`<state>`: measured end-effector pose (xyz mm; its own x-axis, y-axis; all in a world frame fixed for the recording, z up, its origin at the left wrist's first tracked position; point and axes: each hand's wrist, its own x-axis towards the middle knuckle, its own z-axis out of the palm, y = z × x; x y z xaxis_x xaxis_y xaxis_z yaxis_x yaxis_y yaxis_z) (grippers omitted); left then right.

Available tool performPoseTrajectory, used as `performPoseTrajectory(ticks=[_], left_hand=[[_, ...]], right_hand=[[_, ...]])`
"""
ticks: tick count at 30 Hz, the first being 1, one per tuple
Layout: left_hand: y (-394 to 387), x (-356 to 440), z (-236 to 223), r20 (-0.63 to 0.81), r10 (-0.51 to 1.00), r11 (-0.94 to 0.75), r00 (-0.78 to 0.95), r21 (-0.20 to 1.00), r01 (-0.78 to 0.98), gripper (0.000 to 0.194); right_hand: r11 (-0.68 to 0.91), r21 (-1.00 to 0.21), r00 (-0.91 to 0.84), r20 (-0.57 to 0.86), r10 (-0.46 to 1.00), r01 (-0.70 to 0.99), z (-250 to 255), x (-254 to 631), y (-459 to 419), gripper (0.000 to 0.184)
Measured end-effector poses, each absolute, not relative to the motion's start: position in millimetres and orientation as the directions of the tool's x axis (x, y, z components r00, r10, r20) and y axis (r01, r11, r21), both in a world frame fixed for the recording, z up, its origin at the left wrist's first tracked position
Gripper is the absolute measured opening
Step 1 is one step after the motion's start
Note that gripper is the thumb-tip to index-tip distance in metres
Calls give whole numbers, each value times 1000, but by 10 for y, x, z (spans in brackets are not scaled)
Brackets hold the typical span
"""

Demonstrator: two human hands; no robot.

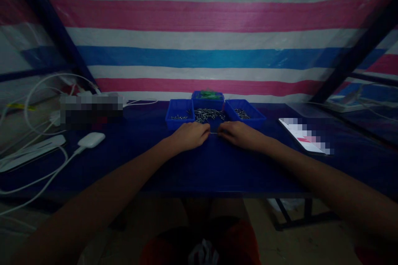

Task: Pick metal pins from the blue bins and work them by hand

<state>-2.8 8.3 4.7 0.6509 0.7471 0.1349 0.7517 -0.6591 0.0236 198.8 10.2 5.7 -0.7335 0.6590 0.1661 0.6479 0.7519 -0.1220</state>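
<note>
My left hand (190,135) and my right hand (236,133) rest on the dark blue table (199,165), fingers curled in a pinch toward each other. Between the fingertips runs a thin metal pin (214,133), held at both ends. Just behind my hands stand blue trays: a middle tray (209,116) with a heap of small metal pins, a left tray (179,115) and a right tray (245,114) with fewer pins, and a back tray (207,96) with green pieces.
A phone (306,136) lies flat at the right. White cables, a white charger (91,139) and a power strip lie at the left. A striped tarpaulin hangs behind the table. Dark frame bars slant at both sides.
</note>
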Motion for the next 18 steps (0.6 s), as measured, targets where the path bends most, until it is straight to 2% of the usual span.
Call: performPoseTrajectory(ticks=[9, 18], left_hand=[[77, -30, 57, 160, 733, -678, 662, 87, 730, 26], [71, -7, 53, 335, 640, -761, 691, 157, 629, 22]], right_hand=[[703, -143, -683, 168, 711, 696, 91, 1996, 79, 14], [778, -138, -764, 148, 628, 613, 91, 1985, 51, 12]])
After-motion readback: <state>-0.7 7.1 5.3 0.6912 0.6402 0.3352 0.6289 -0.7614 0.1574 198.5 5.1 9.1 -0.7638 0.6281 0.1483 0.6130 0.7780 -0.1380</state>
